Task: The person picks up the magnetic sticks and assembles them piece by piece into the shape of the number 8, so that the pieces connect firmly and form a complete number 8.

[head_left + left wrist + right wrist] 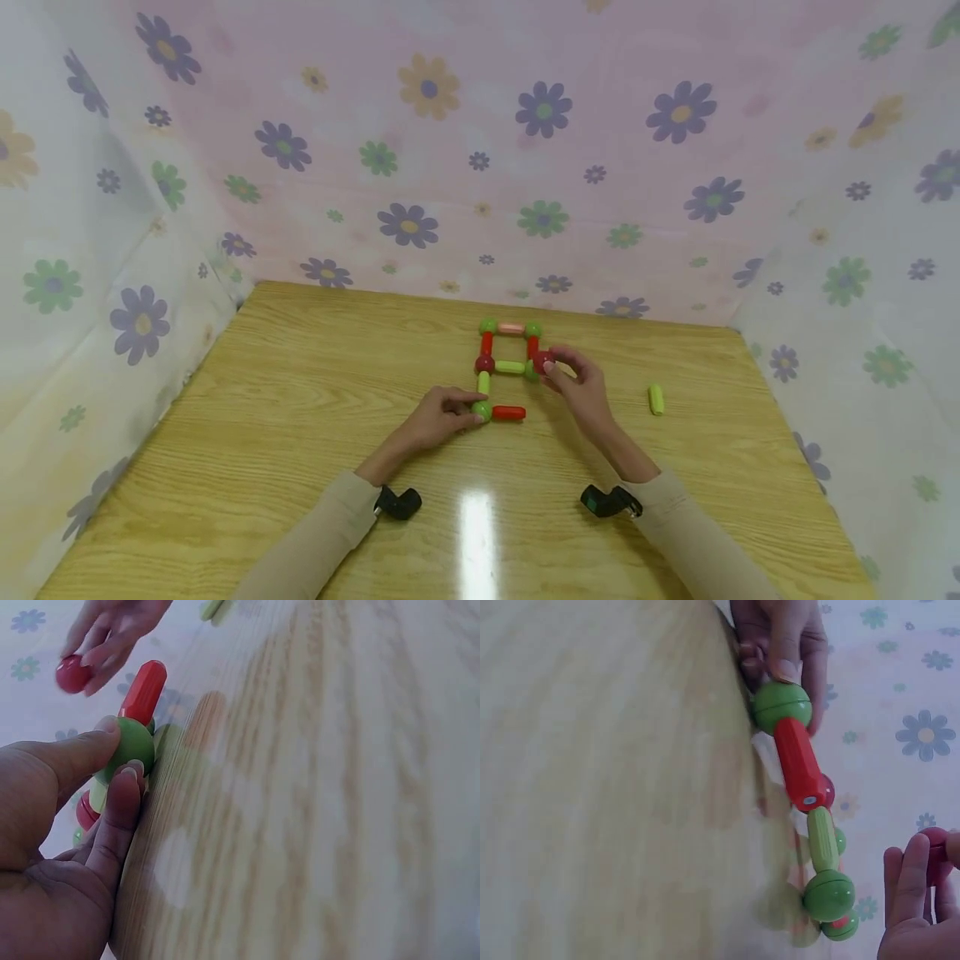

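My left hand point(435, 418) pinches a green ball point(482, 411) at the near left corner of a ball-and-rod frame on the table. A red rod point(508, 413) sticks out rightward from that ball, its far end free in the right wrist view. From the same ball a yellow-green rod point(483, 384) leads back to a dark red ball point(484, 364). Beyond lies a square of red, pink and yellow-green rods, green balls at its other corners. Fingertips of my right hand point(585, 396) hold a loose red ball point(934, 856) beside the square's near right green ball point(829, 895).
A single yellow-green rod point(656, 399) lies on the wooden table point(315, 358) to the right of my right hand. Flower-patterned cloth point(480, 192) hangs behind the table and along both sides. Black wrist cameras point(399, 503) sit on both wrists.
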Tool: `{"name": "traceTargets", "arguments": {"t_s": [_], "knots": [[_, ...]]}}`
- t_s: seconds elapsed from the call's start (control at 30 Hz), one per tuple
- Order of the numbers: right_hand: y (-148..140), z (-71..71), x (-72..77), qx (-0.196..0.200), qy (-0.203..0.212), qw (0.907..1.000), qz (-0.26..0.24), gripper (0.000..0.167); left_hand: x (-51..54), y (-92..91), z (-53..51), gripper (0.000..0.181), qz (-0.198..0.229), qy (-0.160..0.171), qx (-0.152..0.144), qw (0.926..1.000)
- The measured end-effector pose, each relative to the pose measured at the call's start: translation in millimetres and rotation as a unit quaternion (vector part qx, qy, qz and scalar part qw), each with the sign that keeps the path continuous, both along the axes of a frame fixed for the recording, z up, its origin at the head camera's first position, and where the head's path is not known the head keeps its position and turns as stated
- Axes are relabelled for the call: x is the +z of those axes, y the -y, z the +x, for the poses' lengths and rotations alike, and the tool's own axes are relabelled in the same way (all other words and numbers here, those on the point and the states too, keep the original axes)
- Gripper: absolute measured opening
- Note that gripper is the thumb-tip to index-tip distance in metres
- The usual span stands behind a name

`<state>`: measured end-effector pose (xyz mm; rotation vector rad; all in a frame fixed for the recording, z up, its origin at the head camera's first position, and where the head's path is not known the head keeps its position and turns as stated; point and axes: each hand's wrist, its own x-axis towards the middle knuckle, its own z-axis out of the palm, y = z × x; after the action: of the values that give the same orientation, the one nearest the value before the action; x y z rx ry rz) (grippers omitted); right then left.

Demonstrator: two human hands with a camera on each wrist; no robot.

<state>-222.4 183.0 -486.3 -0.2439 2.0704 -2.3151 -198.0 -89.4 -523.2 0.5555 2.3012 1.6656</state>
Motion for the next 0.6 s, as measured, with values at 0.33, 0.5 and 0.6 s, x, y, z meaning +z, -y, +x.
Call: {"name": "traceTargets", "arguments": {"t_s": [0.33, 0.5, 0.6], "knots": [[-18.3, 30.8, -14.8, 0.04, 0.03, 0.9848, 0.166, 0.036, -1.5, -0.6, -1.3, 0.035, 0.006, -0.006, 0.001, 1.0], [-20.3, 35.5, -21.5, 0.05, 0.022, 0.9703, 0.235, 0.034, -0.6, 0.4, -0.8, 0.034, 0.002, -0.006, -0.003, 1.0], [-20.1, 36.4, -23.5, 0.058, 0.017, 0.9658, 0.252, 0.034, 0.3, 0.3, -0.3, 0.034, 0.001, -0.009, -0.005, 0.9999]]}}
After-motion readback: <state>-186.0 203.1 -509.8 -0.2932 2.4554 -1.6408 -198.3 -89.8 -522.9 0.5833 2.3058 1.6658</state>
